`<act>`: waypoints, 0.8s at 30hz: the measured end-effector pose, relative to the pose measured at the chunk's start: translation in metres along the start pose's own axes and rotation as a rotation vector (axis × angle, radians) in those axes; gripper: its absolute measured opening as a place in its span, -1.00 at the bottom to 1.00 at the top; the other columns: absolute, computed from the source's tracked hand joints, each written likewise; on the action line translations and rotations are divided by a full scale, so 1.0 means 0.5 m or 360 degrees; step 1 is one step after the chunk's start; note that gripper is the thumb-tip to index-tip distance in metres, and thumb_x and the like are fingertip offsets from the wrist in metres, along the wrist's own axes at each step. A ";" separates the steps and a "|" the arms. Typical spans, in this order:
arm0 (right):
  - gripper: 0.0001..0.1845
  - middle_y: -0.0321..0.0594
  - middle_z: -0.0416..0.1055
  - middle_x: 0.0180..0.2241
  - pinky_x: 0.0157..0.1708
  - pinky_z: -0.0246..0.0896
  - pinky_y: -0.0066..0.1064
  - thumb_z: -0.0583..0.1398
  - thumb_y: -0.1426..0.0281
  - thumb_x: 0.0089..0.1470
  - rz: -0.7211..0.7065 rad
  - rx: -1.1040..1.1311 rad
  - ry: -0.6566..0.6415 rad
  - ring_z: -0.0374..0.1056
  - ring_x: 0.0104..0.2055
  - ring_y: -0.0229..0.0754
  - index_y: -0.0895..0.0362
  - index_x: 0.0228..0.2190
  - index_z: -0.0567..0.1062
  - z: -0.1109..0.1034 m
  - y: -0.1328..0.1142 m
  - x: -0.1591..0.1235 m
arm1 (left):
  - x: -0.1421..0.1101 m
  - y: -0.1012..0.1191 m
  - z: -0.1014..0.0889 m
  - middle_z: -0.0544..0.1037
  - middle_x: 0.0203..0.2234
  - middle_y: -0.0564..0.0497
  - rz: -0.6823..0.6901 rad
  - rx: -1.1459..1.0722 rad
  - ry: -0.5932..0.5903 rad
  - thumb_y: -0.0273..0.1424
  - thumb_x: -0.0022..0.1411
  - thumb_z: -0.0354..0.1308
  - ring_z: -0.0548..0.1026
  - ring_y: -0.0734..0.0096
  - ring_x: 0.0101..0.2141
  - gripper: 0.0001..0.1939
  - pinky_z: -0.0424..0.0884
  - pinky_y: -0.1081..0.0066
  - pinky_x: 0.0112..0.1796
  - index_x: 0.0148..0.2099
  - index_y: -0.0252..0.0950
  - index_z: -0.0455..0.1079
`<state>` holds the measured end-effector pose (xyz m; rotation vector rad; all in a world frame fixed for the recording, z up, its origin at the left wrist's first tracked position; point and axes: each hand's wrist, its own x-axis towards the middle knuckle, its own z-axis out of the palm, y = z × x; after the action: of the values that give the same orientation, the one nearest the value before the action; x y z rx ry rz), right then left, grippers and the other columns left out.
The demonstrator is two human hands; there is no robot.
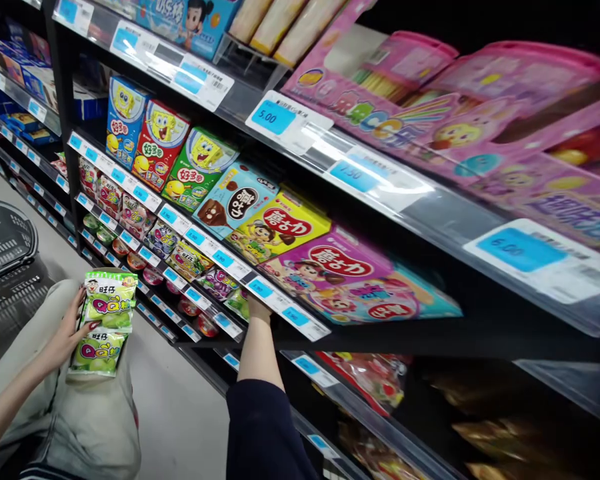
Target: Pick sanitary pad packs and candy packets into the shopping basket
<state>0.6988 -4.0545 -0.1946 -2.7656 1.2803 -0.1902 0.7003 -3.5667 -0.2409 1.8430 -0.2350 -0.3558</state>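
Note:
My left hand [75, 332] holds green bags of gummy candy [111, 291] against my thigh. At least two bags show, one overlapping the other, with the fingers across their left side. My right hand [259, 311] reaches into the shelf below the boxed snacks. Its fingers are hidden behind the price-tag strip [225, 261]. Close to it, on the left, lies a green gummy candy bag [239, 305] on the shelf. A purple candy bag [219, 283] and a yellow candy bag [189, 260] sit farther left in the same row.
Above the candy bags stands a row of snack boxes, including a green box [200, 167] and a pink box [330, 260]. A higher shelf edge [355, 170] juts out at the right. A dark shopping basket [5, 233] is on the floor at left.

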 end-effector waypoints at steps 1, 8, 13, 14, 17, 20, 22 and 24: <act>-0.65 -0.10 0.39 0.03 -0.05 0.39 -0.07 0.23 0.27 0.25 0.0014 0.0006 -0.0018 0.41 -0.03 -0.04 0.15 0.02 0.42 0.001 0.001 0.000 | 0.000 -0.005 0.000 -0.13 0.43 -0.22 -0.0002 0.0006 0.0001 -0.08 0.29 0.06 -0.10 -0.03 0.39 -0.11 -0.17 -0.05 0.34 0.46 -0.23 -0.30; -0.69 -0.09 0.39 0.04 0.02 0.33 -0.01 0.23 0.32 0.24 0.0219 0.0092 0.0002 0.36 0.06 0.01 0.18 -0.02 0.45 0.033 0.015 -0.025 | -0.002 -0.007 -0.003 -0.06 0.42 -0.18 0.0063 0.0162 0.0020 -0.08 0.33 0.03 -0.09 -0.03 0.39 -0.17 -0.17 -0.06 0.34 0.46 -0.17 -0.26; -0.70 -0.04 0.38 0.06 0.07 0.26 0.04 0.24 0.32 0.23 0.0344 0.0291 0.0134 0.32 0.10 0.06 0.21 -0.04 0.46 0.020 0.009 -0.049 | -0.001 0.004 0.000 -0.12 0.43 -0.20 0.0123 0.0155 0.0090 -0.13 0.31 0.09 -0.01 -0.06 0.37 -0.13 -0.01 -0.07 0.31 0.47 -0.13 -0.32; -0.69 -0.03 0.37 0.06 0.09 0.22 0.08 0.24 0.31 0.23 0.0362 0.0354 0.0168 0.30 0.12 0.08 0.21 -0.05 0.46 0.014 0.003 -0.064 | -0.001 0.005 0.001 -0.12 0.43 -0.20 0.0132 0.0148 0.0087 -0.14 0.31 0.09 0.00 -0.05 0.37 -0.13 0.00 -0.06 0.31 0.47 -0.13 -0.33; -0.67 0.00 0.28 0.13 0.20 0.03 0.14 0.19 0.28 0.26 0.0389 0.0611 0.0303 0.16 0.22 0.13 0.20 -0.01 0.42 -0.001 -0.029 -0.149 | -0.001 0.007 0.003 -0.08 0.42 -0.21 0.0155 0.0162 0.0038 -0.14 0.32 0.07 -0.02 -0.02 0.37 -0.15 -0.06 -0.04 0.33 0.46 -0.16 -0.29; -0.68 -0.04 0.32 0.06 0.17 0.05 0.05 0.07 0.20 0.31 0.0243 0.1008 0.0285 0.21 0.16 0.06 0.10 -0.03 0.40 -0.002 -0.096 -0.284 | -0.002 0.008 0.000 -0.06 0.42 -0.20 0.0156 0.0224 -0.0010 -0.11 0.33 0.04 -0.08 0.00 0.39 -0.19 -0.11 -0.01 0.34 0.46 -0.21 -0.22; -0.65 -0.14 0.46 -0.20 -0.03 0.28 -0.10 0.11 0.10 0.23 -0.0152 0.1341 -0.0040 0.40 -0.13 -0.03 0.12 -0.20 0.47 0.000 -0.161 -0.376 | -0.002 0.011 -0.003 -0.06 0.42 -0.19 0.0152 0.0273 -0.0028 -0.10 0.33 0.01 -0.09 0.01 0.39 -0.20 -0.12 0.01 0.35 0.46 -0.23 -0.21; -0.59 -0.21 0.48 -0.34 -0.20 0.34 -0.19 0.16 0.00 0.09 -0.0484 0.1589 -0.0344 0.41 -0.26 -0.03 0.06 -0.26 0.51 0.002 -0.230 -0.445 | -0.002 0.015 -0.004 -0.07 0.43 -0.19 0.0168 0.0304 -0.0044 -0.09 0.34 -0.01 -0.10 0.02 0.39 -0.20 -0.13 0.02 0.35 0.46 -0.26 -0.22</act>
<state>0.6427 -3.8102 -0.1973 -1.9940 0.4724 -0.4014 0.7005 -3.5666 -0.2331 2.0053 -0.3954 -0.2935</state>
